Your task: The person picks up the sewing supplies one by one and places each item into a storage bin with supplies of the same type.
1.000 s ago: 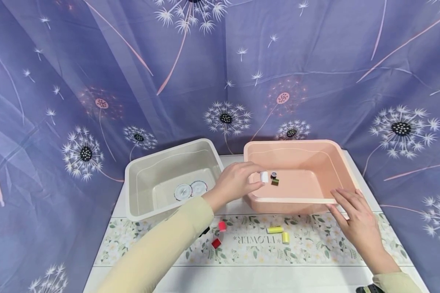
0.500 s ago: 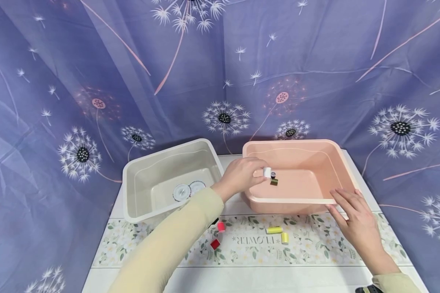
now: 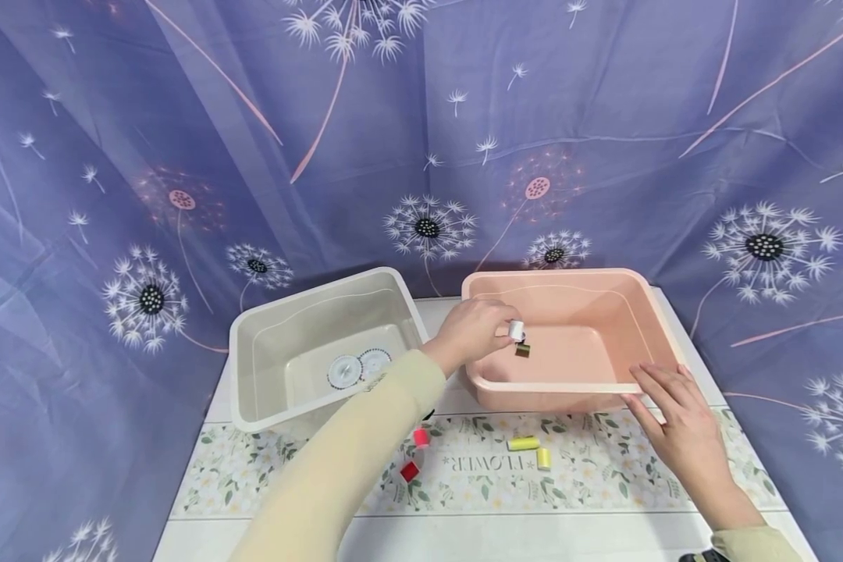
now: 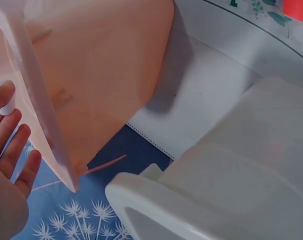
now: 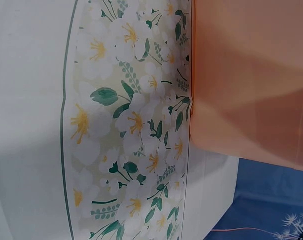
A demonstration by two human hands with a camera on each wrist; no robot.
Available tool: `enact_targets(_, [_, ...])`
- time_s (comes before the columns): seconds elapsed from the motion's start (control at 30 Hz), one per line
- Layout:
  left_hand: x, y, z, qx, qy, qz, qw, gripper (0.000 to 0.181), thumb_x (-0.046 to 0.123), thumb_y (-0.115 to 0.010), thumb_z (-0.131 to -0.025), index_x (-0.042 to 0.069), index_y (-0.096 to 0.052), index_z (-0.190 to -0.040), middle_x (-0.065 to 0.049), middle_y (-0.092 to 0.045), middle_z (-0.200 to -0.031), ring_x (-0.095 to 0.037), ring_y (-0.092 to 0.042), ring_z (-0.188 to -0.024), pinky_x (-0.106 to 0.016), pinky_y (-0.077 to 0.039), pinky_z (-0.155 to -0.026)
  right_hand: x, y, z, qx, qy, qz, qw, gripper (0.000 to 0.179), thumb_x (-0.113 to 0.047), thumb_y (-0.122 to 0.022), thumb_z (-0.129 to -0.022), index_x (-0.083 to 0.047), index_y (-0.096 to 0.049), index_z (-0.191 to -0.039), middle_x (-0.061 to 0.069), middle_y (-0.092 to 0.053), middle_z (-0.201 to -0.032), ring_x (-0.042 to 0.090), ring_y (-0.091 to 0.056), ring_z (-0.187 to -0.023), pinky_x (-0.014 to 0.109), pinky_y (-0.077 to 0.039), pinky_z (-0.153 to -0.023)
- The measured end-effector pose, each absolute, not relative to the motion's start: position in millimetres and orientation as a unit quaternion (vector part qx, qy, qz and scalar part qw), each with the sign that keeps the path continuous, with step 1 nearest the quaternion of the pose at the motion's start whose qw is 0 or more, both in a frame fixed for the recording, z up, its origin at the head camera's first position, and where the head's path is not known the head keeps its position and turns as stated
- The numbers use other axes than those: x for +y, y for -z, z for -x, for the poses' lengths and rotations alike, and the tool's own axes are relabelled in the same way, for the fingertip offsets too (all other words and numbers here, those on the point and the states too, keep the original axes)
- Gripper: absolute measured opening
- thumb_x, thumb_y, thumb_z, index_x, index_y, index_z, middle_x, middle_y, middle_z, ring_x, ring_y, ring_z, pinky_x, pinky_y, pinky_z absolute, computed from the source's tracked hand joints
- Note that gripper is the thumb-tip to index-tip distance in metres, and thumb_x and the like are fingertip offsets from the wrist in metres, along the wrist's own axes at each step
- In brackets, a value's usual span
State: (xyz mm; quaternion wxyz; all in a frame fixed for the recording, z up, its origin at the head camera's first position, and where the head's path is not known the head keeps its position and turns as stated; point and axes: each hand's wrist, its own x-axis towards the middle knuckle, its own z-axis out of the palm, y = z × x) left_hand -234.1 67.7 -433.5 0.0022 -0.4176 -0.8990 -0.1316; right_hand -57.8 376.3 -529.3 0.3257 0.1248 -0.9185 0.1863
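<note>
My left hand (image 3: 476, 332) reaches over the left side of the pink tub (image 3: 555, 386). Its thumb and forefinger pinch a white thread spool (image 3: 516, 330), while the other fingers spread apart in the left wrist view. Below the white spool, an olive-coloured spool (image 3: 523, 351) lies on the tub floor, with a second spool's end partly hidden beside it. My right hand (image 3: 681, 425) rests at the tub's front right corner, fingers laid over the rim and thumb against the outside wall. The right wrist view shows the tub wall but not the fingers.
A grey tub (image 3: 267, 367) at the left holds two round pin wheels (image 3: 344, 371). On the flowered mat lie two red spools (image 3: 410, 471) and two yellow spools (image 3: 523, 443). A dark item is mostly covered by the left sleeve (image 3: 365, 445). A patterned curtain (image 3: 323, 117) hangs behind.
My left hand has moved right with the white spool, further over the pink tub, and now overlaps the spool end on the tub floor. The right hand stays at the rim.
</note>
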Motion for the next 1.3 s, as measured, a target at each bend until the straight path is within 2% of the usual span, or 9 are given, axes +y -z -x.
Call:
enact_targets(0.13, [73, 436, 237, -0.899, 0.101, 0.427, -0.005, 0.025, 0.032, -0.081, -0.098, 0.024, -0.078, -0.121, 0.010, -0.078, -0.117, -0.011, -0.071, -0.111, -0.029, -0.054, -0.100, 376, 529, 57, -0.919, -0.186, -0.123, 0.325, 0.073, -0.060, -0.043, -0.111, 0.004, -0.070, -0.133, 0.028, -0.068, -0.130, 0.052, -0.059, -0.120, 0.054, -0.030, -0.128])
enact_targets(0.57, [83, 442, 245, -0.906, 0.040, 0.421, -0.016, 0.022, 0.033, -0.083, -0.096, 0.025, -0.078, -0.115, 0.011, -0.077, -0.115, -0.012, -0.072, -0.110, -0.031, -0.055, -0.100, 374, 531, 62, -0.899, -0.198, -0.130, 0.369, 0.067, -0.059, -0.050, -0.109, 0.001, -0.074, -0.128, 0.025, -0.072, -0.124, 0.051, -0.062, -0.113, 0.052, -0.033, -0.128])
enact_targets(0.8, [84, 445, 248, -0.905, 0.040, 0.423, -0.019, 0.022, 0.032, -0.083, -0.095, 0.023, -0.077, -0.114, 0.011, -0.078, -0.115, -0.013, -0.071, -0.111, -0.030, -0.053, -0.105, 376, 531, 60, -0.908, -0.190, -0.128, 0.350, 0.070, -0.058, -0.047, -0.110, 0.003, -0.073, -0.130, 0.027, -0.070, -0.126, 0.051, -0.061, -0.116, 0.052, -0.031, -0.128])
enact_targets(1.07, [80, 445, 249, -0.912, 0.059, 0.404, -0.039, 0.039, 0.031, -0.082, -0.097, 0.023, -0.073, -0.134, 0.009, -0.073, -0.134, -0.015, -0.067, -0.125, -0.031, -0.052, -0.108, 373, 529, 59, -0.913, -0.187, -0.128, 0.338, 0.070, -0.057, -0.047, -0.111, 0.005, -0.071, -0.130, 0.028, -0.070, -0.127, 0.052, -0.061, -0.118, 0.052, -0.030, -0.129])
enact_targets(1.3, [74, 440, 248, -0.911, 0.101, 0.396, -0.050, 0.043, 0.032, -0.080, -0.098, 0.023, -0.071, -0.139, 0.007, -0.070, -0.141, -0.014, -0.062, -0.134, -0.031, -0.050, -0.111, 374, 530, 59, -0.911, -0.192, -0.128, 0.342, 0.069, -0.057, -0.048, -0.110, 0.005, -0.072, -0.130, 0.028, -0.070, -0.127, 0.052, -0.061, -0.118, 0.053, -0.030, -0.129])
